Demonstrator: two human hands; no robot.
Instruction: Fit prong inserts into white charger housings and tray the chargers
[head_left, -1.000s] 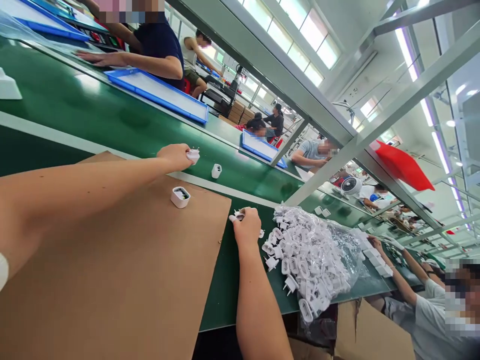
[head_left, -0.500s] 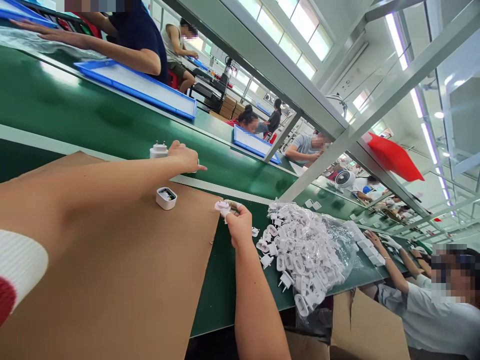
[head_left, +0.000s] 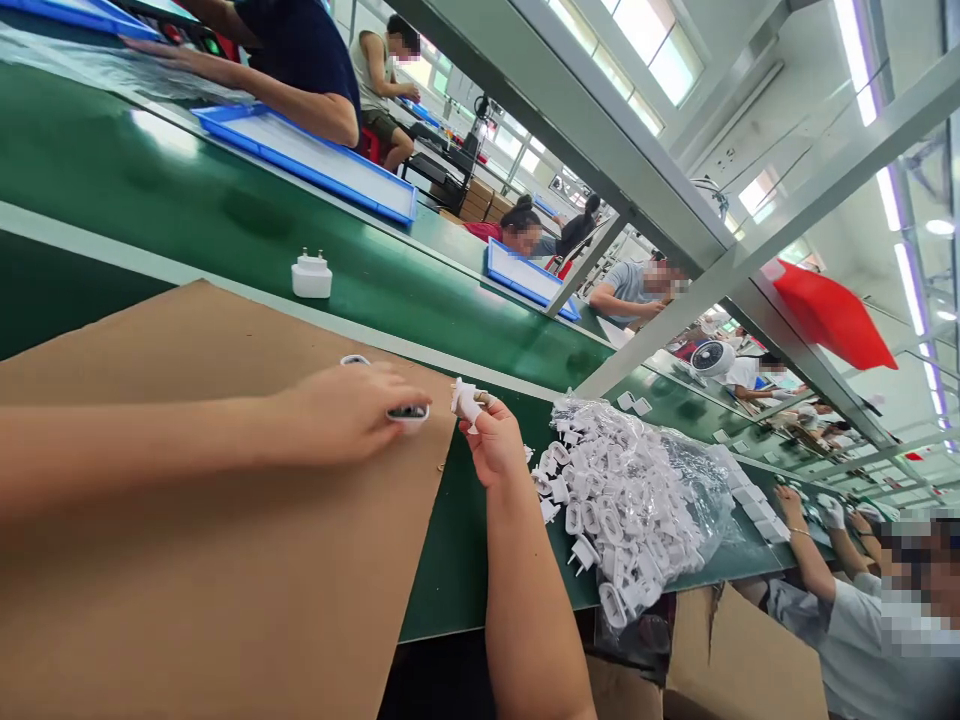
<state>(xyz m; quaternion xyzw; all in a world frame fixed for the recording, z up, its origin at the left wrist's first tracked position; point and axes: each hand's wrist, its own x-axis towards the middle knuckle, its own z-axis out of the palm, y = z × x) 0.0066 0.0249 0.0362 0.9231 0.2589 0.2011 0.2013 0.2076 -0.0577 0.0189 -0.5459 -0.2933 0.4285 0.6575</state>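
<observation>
My left hand (head_left: 349,412) reaches over the cardboard sheet, its fingers closed on an open white charger housing (head_left: 409,413) with dark parts showing inside. Just beyond the fingers, a second charger housing (head_left: 354,360) is mostly hidden by the hand. To the right, my right hand (head_left: 495,440) pinches a white plug cap (head_left: 466,402) near the cardboard's edge. A small gap separates the plug cap from the held housing. One complete-looking white charger (head_left: 311,275) stands on the green belt, its pins pointing up.
Brown cardboard (head_left: 247,540) covers the near surface. A heap of white plug caps (head_left: 622,500) spills from a clear plastic bag on the right. Blue-rimmed trays (head_left: 315,165) line the far side, below a metal frame (head_left: 675,250). Co-workers sit across and to the right.
My left hand has come back from the belt to the cardboard and now holds an open housing. The plug cap in my right hand has turned. The camera view has shifted slightly.
</observation>
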